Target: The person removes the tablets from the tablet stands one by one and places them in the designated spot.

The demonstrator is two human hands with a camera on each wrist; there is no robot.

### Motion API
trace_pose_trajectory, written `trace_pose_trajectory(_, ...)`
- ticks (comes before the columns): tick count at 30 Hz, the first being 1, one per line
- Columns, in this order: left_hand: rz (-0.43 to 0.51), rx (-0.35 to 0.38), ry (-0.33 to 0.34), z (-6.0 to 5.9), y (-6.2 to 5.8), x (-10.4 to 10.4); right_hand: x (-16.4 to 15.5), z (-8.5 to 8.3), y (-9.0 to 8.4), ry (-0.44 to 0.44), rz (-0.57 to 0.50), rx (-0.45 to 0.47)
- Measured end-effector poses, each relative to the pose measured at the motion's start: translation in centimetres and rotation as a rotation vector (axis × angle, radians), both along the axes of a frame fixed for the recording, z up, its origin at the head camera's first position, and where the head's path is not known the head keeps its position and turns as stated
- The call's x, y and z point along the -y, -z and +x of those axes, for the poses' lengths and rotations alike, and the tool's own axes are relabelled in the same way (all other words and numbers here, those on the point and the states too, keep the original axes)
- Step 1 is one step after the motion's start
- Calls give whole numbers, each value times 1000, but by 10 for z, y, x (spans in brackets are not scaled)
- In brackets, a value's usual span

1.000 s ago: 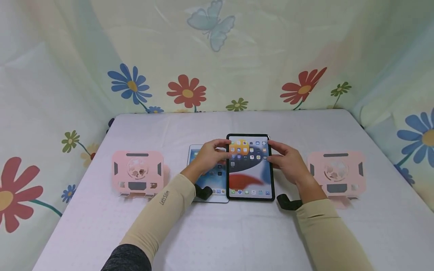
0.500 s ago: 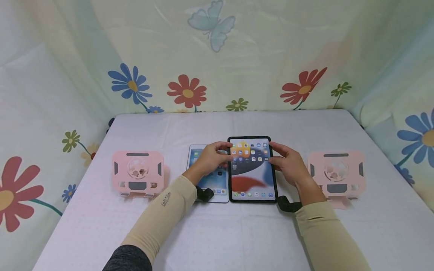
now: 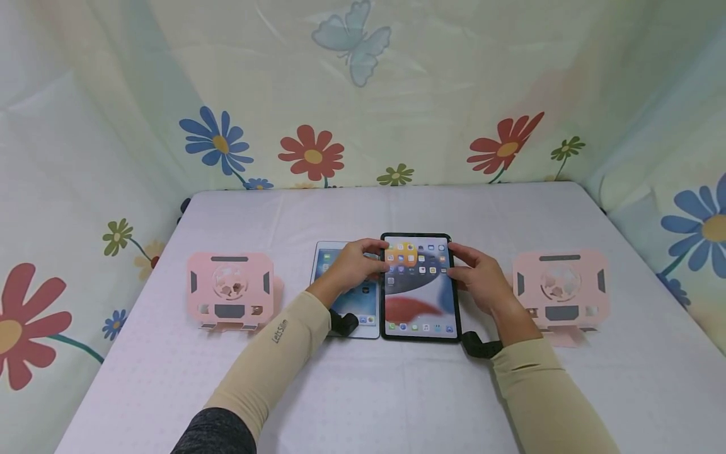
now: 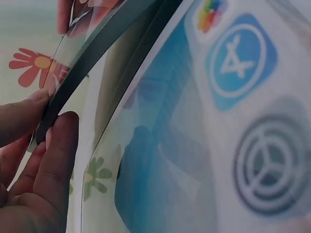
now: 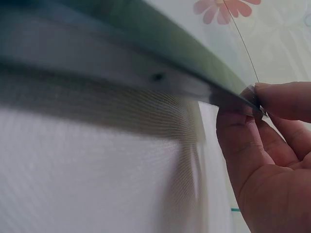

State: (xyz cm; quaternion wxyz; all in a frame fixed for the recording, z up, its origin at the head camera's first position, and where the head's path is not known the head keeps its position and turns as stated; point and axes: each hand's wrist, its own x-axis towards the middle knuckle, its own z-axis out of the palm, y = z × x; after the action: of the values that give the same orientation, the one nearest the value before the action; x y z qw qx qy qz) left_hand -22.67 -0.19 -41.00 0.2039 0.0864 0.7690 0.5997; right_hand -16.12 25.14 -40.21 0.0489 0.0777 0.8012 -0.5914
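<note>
A black-framed tablet (image 3: 420,309) with its screen lit is held between both hands near the table's middle. My left hand (image 3: 353,265) pinches its left edge towards the far end; in the left wrist view, thumb and fingers of the left hand (image 4: 46,174) close on the dark rim. On the opposite edge, my right hand (image 3: 482,277) grips likewise, and the right wrist view shows the tablet's edge (image 5: 155,77) raised off the cloth at the gripped end. A white tablet (image 3: 363,302), lit blue, lies just left, partly hidden by the left hand and forearm.
A pink stand (image 3: 258,261) stands at the left of the table. Its twin, another pink stand (image 3: 527,265), is on the right behind the right forearm. White cloth covers the table (image 3: 408,391). A flowered curtain (image 3: 431,94) hangs behind it.
The black-framed tablet has come down and slightly towards me, its far edge now lower in the head view. Both hands have moved with it, keeping their grip. The white tablet and stands stay put.
</note>
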Motion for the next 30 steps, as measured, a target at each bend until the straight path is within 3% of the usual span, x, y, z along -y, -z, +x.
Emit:
trace_pose_trajectory(16,-22,14,4,0,-3,2,2,3,0,-19,61,23)
trace_pose_trajectory(25,-141,-57,9,0,-2,4,2,4,4,-25,120,27)
trace_pose_trajectory(30,-149,-86,19,0,-2,5,3,4,5,-37,155,17)
